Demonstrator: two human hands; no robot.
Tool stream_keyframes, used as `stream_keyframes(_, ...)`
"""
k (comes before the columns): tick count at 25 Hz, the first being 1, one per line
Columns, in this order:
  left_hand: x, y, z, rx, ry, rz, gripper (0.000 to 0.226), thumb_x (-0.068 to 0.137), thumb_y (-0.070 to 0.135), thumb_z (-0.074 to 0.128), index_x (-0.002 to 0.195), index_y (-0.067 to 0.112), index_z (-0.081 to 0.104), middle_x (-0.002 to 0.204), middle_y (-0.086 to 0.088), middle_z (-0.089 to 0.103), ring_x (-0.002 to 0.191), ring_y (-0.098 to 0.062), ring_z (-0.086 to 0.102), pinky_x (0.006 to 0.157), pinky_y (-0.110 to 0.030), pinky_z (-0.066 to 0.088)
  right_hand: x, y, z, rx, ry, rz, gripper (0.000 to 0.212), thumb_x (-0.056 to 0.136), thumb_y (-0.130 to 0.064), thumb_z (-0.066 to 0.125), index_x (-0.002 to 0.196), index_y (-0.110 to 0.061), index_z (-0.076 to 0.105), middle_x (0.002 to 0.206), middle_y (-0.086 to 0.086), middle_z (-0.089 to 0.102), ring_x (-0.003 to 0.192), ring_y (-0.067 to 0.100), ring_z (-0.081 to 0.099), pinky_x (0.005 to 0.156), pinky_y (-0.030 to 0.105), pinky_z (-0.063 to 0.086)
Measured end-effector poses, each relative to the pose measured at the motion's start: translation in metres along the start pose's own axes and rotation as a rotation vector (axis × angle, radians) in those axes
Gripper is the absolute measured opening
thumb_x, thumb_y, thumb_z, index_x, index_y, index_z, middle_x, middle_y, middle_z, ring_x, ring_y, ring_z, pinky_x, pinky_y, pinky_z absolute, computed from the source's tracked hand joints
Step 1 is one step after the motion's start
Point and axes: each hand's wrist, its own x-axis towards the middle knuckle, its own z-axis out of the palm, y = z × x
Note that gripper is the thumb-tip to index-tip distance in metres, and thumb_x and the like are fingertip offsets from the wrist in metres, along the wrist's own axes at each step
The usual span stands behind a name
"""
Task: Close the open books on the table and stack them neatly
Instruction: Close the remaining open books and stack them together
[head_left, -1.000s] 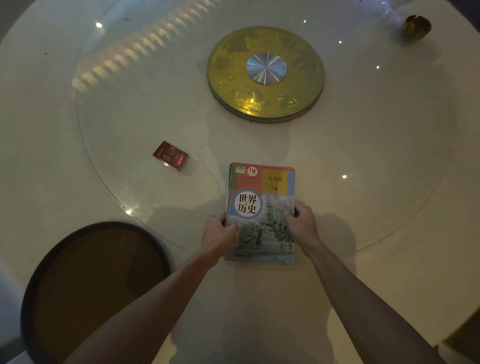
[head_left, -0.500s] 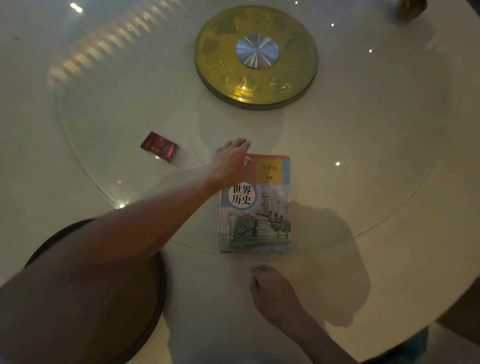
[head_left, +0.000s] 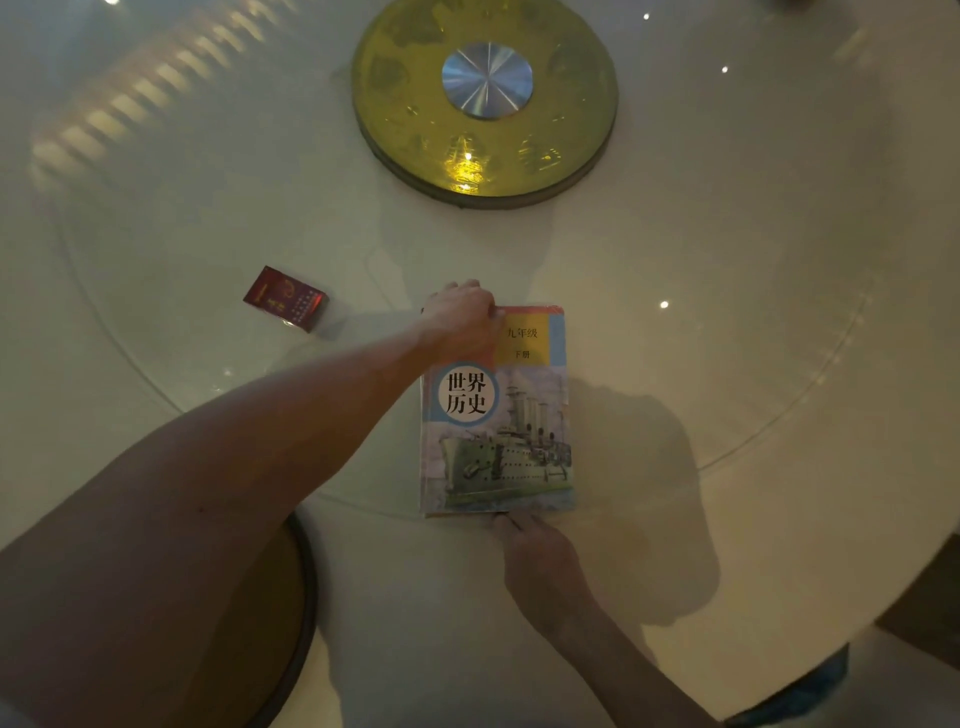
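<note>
A closed book with a warship on its cover and a white circle of Chinese characters lies flat near the front of the round table, topping a stack whose lower edges barely show. My left hand rests on the stack's far left corner, fingers curled over its top edge. My right hand touches the near edge with its fingertips, palm on the table below the books.
A small red box lies left of the books. A yellow disc with a silver hub sits at the centre of the glass turntable. A dark round stool stands at the lower left, under my left arm.
Both hands left the books' sides. My left hand reached to the far left corner and settled on it. My right hand dropped back, then came up against the near edge.
</note>
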Motion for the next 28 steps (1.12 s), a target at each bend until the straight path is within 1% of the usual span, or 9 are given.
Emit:
stream_keyframes(5,-0.008,0.001,-0.001,0.002,0.019,0.011,0.041,0.101,0.041,0.041,0.115,0.013,0.068,0.115,-0.011,0.063,0.106,-0.031,0.058,0.096,-0.047,0.049,-0.002,0.002,-0.001,0.014,0.051,-0.022,0.04,0.048,0.006,0.086,0.085,-0.008,0.079,0.079,0.009,0.075,0.065,0.028,0.074,0.046,0.029,0.055)
stream_keyframes(8,-0.02,0.001,-0.008,-0.164,0.095,-0.004,0.046,0.101,0.038,0.046,0.136,0.011,0.058,0.129,-0.015,0.061,0.116,-0.033,0.06,0.102,-0.046,0.047,-0.008,0.004,-0.011,0.011,0.159,-0.063,0.012,0.065,-0.002,0.081,0.072,-0.009,0.074,0.073,0.009,0.072,0.062,0.029,0.071,0.044,0.032,0.054)
stream_keyframes(10,-0.038,-0.003,-0.01,-0.349,0.301,-0.122,0.052,0.099,0.036,0.051,0.143,0.007,0.053,0.139,-0.017,0.058,0.123,-0.033,0.058,0.107,-0.047,0.045,-0.001,0.014,-0.026,0.158,0.377,0.064,0.017,0.083,-0.013,0.063,0.067,-0.008,0.066,0.065,0.009,0.063,0.055,0.03,0.062,0.045,0.034,0.048)
stream_keyframes(12,-0.063,-0.012,0.0,-0.525,0.438,-0.327,0.051,0.098,0.031,0.054,0.138,0.001,0.055,0.137,-0.021,0.058,0.125,-0.034,0.056,0.107,-0.048,0.046,0.022,0.028,-0.05,0.368,0.554,0.344,0.022,0.093,-0.019,0.054,0.083,-0.006,0.069,0.079,0.012,0.064,0.069,0.03,0.062,0.06,0.036,0.05)
stream_keyframes(15,-0.111,-0.019,0.032,-0.742,0.305,-0.596,0.032,0.095,0.031,0.056,0.088,0.0,0.063,0.087,-0.02,0.062,0.08,-0.03,0.06,0.066,-0.041,0.047,0.063,0.049,-0.069,0.564,0.308,0.646,0.024,0.103,-0.025,0.051,0.102,-0.008,0.068,0.105,0.017,0.058,0.1,0.032,0.059,0.082,0.039,0.046)
stream_keyframes(18,-0.16,-0.007,0.057,-0.933,0.155,-0.683,0.026,0.092,0.024,0.059,0.073,0.006,0.062,0.068,-0.009,0.059,0.057,-0.017,0.051,0.044,-0.027,0.039,0.081,0.05,-0.065,0.697,0.112,0.621,0.037,0.101,-0.025,0.048,0.066,-0.017,0.039,0.077,0.011,0.041,0.068,0.023,0.041,0.06,0.033,0.028)
stream_keyframes(23,-0.177,0.016,0.073,-1.004,0.177,-0.682,0.021,0.082,0.021,0.063,0.09,0.004,0.072,0.099,-0.023,0.07,0.083,-0.032,0.072,0.068,-0.044,0.063,0.082,0.041,-0.064,0.67,0.102,0.658,0.041,0.096,-0.026,0.053,0.059,-0.026,0.034,0.075,0.01,0.041,0.071,0.021,0.04,0.064,0.034,0.032)
stream_keyframes(25,-0.177,0.01,0.066,-1.032,0.142,-0.669,0.013,0.08,0.024,0.065,0.082,0.012,0.072,0.093,-0.018,0.073,0.07,-0.015,0.072,0.059,-0.036,0.061,0.082,0.04,-0.073,0.683,0.094,0.671,0.037,0.094,-0.028,0.054,0.06,-0.019,0.043,0.067,0.008,0.045,0.063,0.022,0.044,0.059,0.033,0.032)
stream_keyframes(28,-0.171,-0.021,0.047,-0.902,0.209,-0.672,0.044,0.085,0.032,0.066,0.12,0.004,0.065,0.111,-0.014,0.068,0.096,-0.021,0.069,0.078,-0.034,0.055,0.108,0.028,-0.093,0.467,0.243,0.687,0.03,0.094,-0.032,0.057,0.106,-0.007,0.067,0.105,0.021,0.06,0.095,0.034,0.059,0.077,0.039,0.045)
